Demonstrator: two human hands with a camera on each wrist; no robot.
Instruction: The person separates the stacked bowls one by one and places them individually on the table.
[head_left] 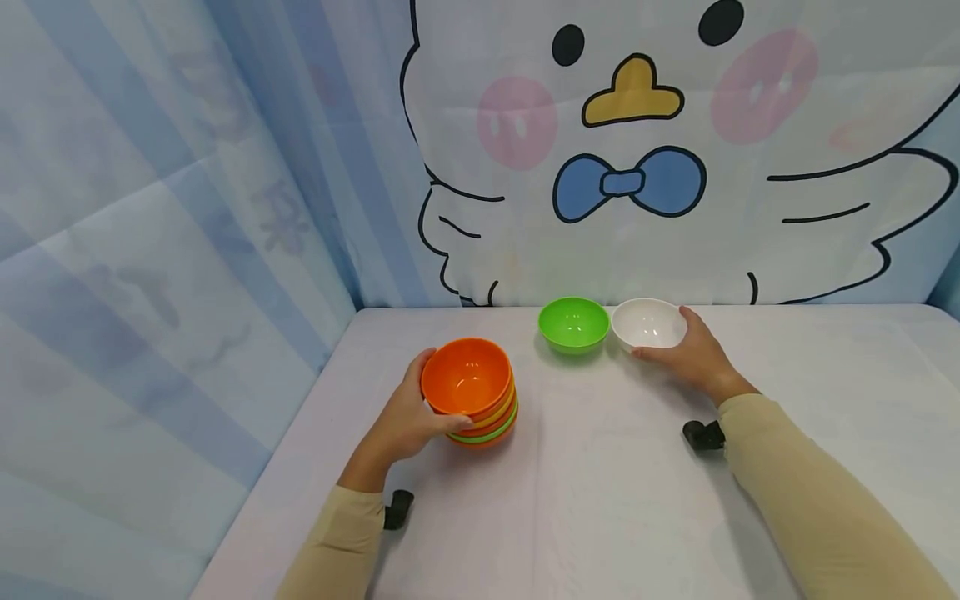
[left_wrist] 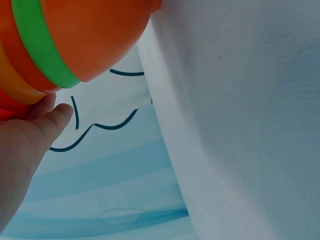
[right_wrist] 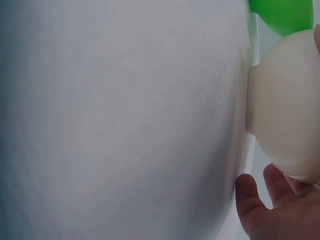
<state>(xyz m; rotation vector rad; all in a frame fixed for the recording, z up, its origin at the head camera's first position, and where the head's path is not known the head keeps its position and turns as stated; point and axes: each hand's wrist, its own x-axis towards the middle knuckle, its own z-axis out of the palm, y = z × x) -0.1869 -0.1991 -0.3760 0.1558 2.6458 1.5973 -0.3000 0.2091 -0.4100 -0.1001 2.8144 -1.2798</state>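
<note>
On the left of the table, my left hand [head_left: 401, 421] grips a stack of bowls [head_left: 467, 379], thumb along the near side and fingers round the far left side. The top bowl is orange. Below it show yellow-orange, orange and green rims, which the left wrist view also shows as bands on the stack [left_wrist: 95, 35]. Near the back edge, my right hand [head_left: 693, 354] holds a white bowl [head_left: 647, 321] by its right side, thumb in front and fingers behind. A green bowl [head_left: 574, 323] stands upright just left of the white one. Both single bowls look empty.
A white cloth covers the table [head_left: 600, 483]. Behind its back edge hangs a curtain [head_left: 465, 167] with a cartoon bird on it, and a blue curtain [head_left: 150, 250] hangs along the left side. A small black device [head_left: 703, 435] sits at my right wrist.
</note>
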